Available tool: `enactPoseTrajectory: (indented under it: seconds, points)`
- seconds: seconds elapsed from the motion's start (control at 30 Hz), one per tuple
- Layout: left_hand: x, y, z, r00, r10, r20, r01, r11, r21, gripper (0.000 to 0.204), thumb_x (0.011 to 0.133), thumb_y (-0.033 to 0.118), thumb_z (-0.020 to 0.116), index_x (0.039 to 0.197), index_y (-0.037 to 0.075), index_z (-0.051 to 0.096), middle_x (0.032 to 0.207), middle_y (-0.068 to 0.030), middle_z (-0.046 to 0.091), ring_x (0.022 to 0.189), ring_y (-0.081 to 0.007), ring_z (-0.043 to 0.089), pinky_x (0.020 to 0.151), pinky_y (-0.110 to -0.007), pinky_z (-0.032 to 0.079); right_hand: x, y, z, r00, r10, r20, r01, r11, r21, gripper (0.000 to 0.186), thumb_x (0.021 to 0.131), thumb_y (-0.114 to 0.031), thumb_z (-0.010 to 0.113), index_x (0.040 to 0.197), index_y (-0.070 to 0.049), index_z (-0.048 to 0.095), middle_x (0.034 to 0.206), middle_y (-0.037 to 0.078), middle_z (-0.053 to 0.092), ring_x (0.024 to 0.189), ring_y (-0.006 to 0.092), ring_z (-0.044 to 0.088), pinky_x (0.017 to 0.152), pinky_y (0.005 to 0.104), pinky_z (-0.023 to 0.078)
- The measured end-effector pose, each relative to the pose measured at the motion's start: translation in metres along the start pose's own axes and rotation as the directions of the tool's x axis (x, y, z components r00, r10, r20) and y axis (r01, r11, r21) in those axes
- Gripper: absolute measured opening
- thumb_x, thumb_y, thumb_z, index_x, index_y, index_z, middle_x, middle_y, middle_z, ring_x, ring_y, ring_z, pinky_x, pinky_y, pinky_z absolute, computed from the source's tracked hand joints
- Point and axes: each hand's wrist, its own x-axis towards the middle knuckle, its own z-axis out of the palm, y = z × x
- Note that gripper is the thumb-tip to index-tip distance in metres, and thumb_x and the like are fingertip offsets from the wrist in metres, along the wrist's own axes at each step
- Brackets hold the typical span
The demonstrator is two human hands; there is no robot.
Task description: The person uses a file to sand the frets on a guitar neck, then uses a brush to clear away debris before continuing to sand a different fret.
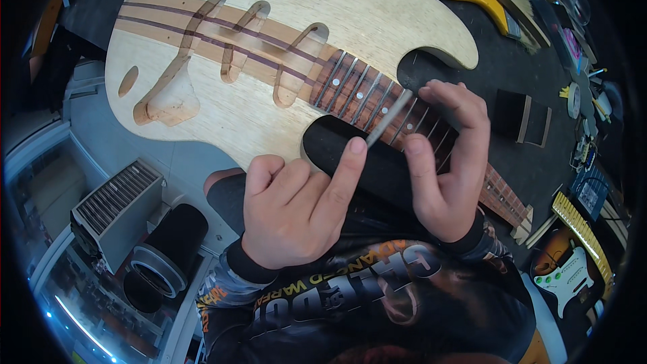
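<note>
An unfinished pale wooden guitar body with routed cavities and a striped centre lies across the bench, joined to a dark fretted fingerboard. A slim grey metal strip, blurred, crosses the frets. My left hand has its index fingertip on the strip's lower end, other fingers curled, thumb hidden. My right hand is open over the fingerboard, thumb apart from its bent fingers, whose tips are near the strip's upper end; contact there is unclear. A black curved surface shows under the body's lower cutaway.
A yellow-handled brush, a wooden-backed brush, a dark block and small items sit on the dark bench. A sunburst guitar lies at right. Left below are a slatted metal unit and a black cylinder.
</note>
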Motion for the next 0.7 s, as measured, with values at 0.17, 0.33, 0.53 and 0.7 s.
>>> enactPoseTrajectory:
  seconds: [0.17, 0.33, 0.53, 0.7]
  points:
    - [0.000, 0.000, 0.002, 0.999, -0.037, -0.009, 0.037, 0.999, -0.003, 0.063, 0.090, 0.005, 0.085, 0.151, -0.002, 0.076, 0.072, 0.0032, 0.048, 0.070, -0.0201, 0.046, 0.080, -0.041, 0.036, 0.003, -0.009, 0.002, 0.992, -0.056, 0.117, 0.084, 0.965, -0.250, 0.047, 0.091, -0.008, 0.086, 0.137, -0.010, 0.075, 0.138, 0.013, 0.072, 0.126, 0.0354, 0.072, 0.125, 0.0661, 0.047]
    - [0.004, 0.004, -0.002, 0.994, -0.093, 0.050, 0.093, 0.995, 0.022, 0.062, 0.088, 0.004, 0.085, 0.150, -0.001, 0.078, 0.073, 0.0023, 0.049, 0.070, -0.0204, 0.047, 0.081, -0.041, 0.036, 0.005, -0.012, 0.001, 0.990, -0.024, 0.136, 0.058, 0.966, -0.251, 0.045, 0.091, -0.009, 0.087, 0.135, -0.014, 0.079, 0.141, 0.012, 0.072, 0.126, 0.0344, 0.073, 0.123, 0.0663, 0.049]
    - [-0.008, 0.008, -0.005, 0.990, -0.127, 0.054, 0.127, 0.992, 0.009, 0.062, 0.088, 0.002, 0.084, 0.149, -0.001, 0.079, 0.073, 0.0020, 0.048, 0.071, -0.0203, 0.048, 0.080, -0.041, 0.033, 0.005, -0.010, 0.000, 0.987, -0.019, 0.159, 0.058, 0.969, -0.242, 0.048, 0.091, -0.009, 0.087, 0.138, -0.015, 0.080, 0.143, 0.013, 0.073, 0.126, 0.0345, 0.074, 0.122, 0.0654, 0.051]
    - [0.011, 0.008, -0.003, 0.989, -0.145, 0.043, 0.144, 0.989, 0.020, 0.064, 0.086, 0.004, 0.082, 0.149, 0.000, 0.079, 0.072, 0.0032, 0.047, 0.071, -0.0190, 0.048, 0.081, -0.042, 0.031, 0.005, -0.011, 0.001, 0.985, -0.019, 0.171, 0.061, 0.969, -0.240, 0.048, 0.091, -0.010, 0.087, 0.138, -0.015, 0.080, 0.141, 0.013, 0.074, 0.126, 0.0346, 0.074, 0.121, 0.0643, 0.053]
